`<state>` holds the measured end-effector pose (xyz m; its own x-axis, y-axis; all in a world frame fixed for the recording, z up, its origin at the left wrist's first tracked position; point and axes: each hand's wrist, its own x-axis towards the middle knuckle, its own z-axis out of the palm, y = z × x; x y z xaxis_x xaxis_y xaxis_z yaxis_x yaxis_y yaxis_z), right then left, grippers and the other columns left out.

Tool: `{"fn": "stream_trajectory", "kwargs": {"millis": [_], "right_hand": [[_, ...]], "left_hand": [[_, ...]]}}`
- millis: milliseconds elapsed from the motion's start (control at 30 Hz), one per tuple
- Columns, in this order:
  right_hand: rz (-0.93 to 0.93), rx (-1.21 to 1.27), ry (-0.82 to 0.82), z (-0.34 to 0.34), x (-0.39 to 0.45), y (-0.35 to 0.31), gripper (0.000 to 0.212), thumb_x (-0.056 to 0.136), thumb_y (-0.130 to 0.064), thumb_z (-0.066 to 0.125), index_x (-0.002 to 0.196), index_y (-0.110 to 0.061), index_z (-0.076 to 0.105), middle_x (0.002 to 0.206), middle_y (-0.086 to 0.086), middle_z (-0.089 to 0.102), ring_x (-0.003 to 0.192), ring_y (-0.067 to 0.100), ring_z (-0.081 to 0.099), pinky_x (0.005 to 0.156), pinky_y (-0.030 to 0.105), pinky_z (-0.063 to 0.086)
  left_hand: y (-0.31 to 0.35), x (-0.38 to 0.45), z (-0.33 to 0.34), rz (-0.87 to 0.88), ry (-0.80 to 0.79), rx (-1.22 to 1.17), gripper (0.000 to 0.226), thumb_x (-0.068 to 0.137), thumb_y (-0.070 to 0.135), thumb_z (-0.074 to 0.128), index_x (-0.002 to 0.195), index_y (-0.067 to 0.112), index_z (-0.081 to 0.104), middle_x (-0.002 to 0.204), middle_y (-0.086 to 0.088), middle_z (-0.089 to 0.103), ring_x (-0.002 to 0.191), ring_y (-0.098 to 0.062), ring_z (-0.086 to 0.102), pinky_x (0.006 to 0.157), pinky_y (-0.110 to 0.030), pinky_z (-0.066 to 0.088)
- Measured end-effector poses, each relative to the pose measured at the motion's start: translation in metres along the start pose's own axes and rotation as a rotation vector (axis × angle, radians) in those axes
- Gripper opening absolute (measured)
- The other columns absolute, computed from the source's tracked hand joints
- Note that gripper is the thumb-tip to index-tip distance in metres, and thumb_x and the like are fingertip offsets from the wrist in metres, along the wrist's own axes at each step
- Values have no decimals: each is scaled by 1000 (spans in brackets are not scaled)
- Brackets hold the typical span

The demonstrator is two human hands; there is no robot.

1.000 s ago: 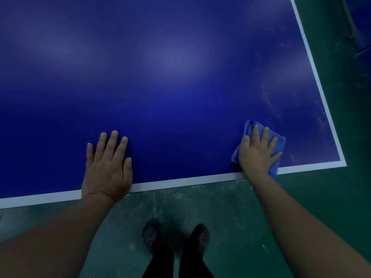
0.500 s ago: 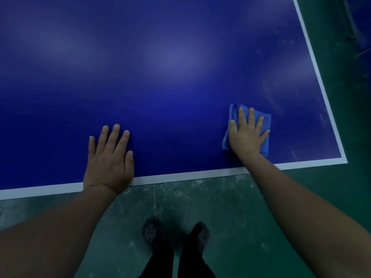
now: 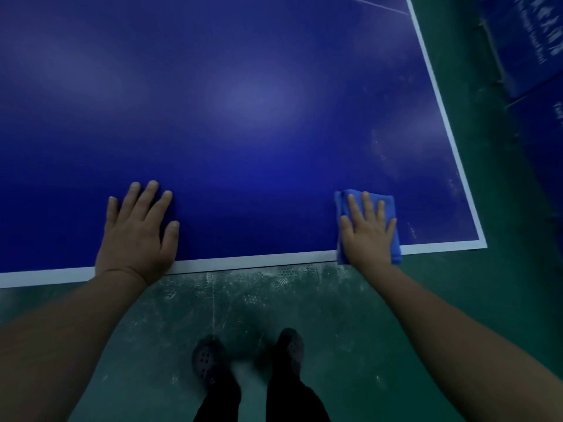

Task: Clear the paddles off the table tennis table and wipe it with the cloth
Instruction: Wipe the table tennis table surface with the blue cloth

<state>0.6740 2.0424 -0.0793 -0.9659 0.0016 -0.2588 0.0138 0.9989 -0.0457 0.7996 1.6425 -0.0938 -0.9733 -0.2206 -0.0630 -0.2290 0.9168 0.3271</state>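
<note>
Right hand (image 3: 367,231) flat, fingers (image 3: 368,205) straight and spread, pressing the folded blue microfibre cloth (image 3: 387,205) onto the dark blue table-tennis worktop (image 3: 243,102) near its right corner, cloth overhanging the white near edge line (image 3: 249,261): probably to wipe right up to the edge. Left hand (image 3: 137,233) open too, palm down on bare worktop, holding nothing, likely bracing the lean. No paddles in view; faint pale smears beside the right sideline.
</note>
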Motion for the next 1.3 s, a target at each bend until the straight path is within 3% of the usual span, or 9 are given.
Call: {"fn": "stream_trajectory", "kwargs": {"millis": [200, 367, 500, 733, 867, 933, 1033, 1100, 1300], "right_hand": [[294, 126, 55, -2, 28, -28, 58, 104, -51, 20, 159, -39, 6, 169, -4, -1, 154, 32, -4, 119, 66, -2], [-247, 66, 30, 10, -1, -95, 60, 100, -54, 17, 158, -39, 15, 169, -4, 5, 154, 32, -3, 117, 63, -11], [-510, 66, -24, 4, 8, -48, 60, 99, -56, 18, 157, -39, 24, 168, -6, 12, 155, 28, -1, 119, 62, -7], [82, 42, 40, -38, 98, 210, 58, 102, -54, 15, 158, -43, 4, 169, -7, 0, 155, 25, -5, 121, 61, -3], [335, 120, 99, -39, 109, 230, 58, 105, -50, 20, 160, -38, 3, 169, -3, -1, 155, 30, -5, 120, 63, -1], [160, 90, 115, -27, 87, 191, 59, 105, -49, 23, 160, -36, 6, 169, -1, 0, 155, 32, -3, 120, 64, -2], [-477, -25, 65, -6, 37, 161, 59, 101, -52, 28, 158, -35, 22, 167, -1, 14, 155, 33, 4, 120, 63, 0], [-627, -56, 21, -15, 57, 184, 59, 101, -55, 26, 157, -37, 23, 167, -3, 17, 155, 30, 4, 120, 63, 3], [-66, 6, 44, -58, 168, 245, 59, 104, -51, 23, 160, -37, 7, 169, -5, -2, 155, 27, -7, 121, 61, -3]], "left_hand": [[1, 0, -4, -28, -53, 5, 77, 93, 57, 18, 155, 16, 33, 166, -5, 18, 155, -23, 3, 124, -49, -4], [61, -7, 3, -255, 70, 43, 70, 93, 46, 24, 150, 8, 37, 164, -12, 22, 154, -30, 5, 122, -52, -4], [182, -1, 30, -157, 75, -59, 63, 92, 36, 34, 148, 6, 43, 162, -14, 29, 153, -31, 15, 123, -51, 5], [316, 17, 90, -20, -6, -36, 67, 97, 40, 27, 154, 6, 31, 166, -13, 15, 155, -26, 3, 125, -46, -3], [316, 13, 106, 10, -12, 112, 71, 99, 46, 22, 156, 4, 22, 167, -15, 5, 155, -26, -6, 124, -49, -4], [313, 14, 107, 10, -12, 146, 72, 99, 47, 23, 156, 3, 22, 167, -15, 6, 155, -27, -5, 124, -50, -2], [317, 15, 111, -7, -3, 169, 73, 98, 49, 24, 155, 4, 24, 166, -16, 10, 155, -28, -1, 124, -51, -2], [317, 16, 112, -12, -11, 179, 72, 98, 49, 23, 155, 5, 25, 166, -16, 13, 155, -28, 2, 124, -52, 0], [317, 17, 112, -22, 2, 178, 71, 98, 49, 24, 154, 6, 29, 164, -18, 20, 154, -30, 9, 124, -52, 1]]}}
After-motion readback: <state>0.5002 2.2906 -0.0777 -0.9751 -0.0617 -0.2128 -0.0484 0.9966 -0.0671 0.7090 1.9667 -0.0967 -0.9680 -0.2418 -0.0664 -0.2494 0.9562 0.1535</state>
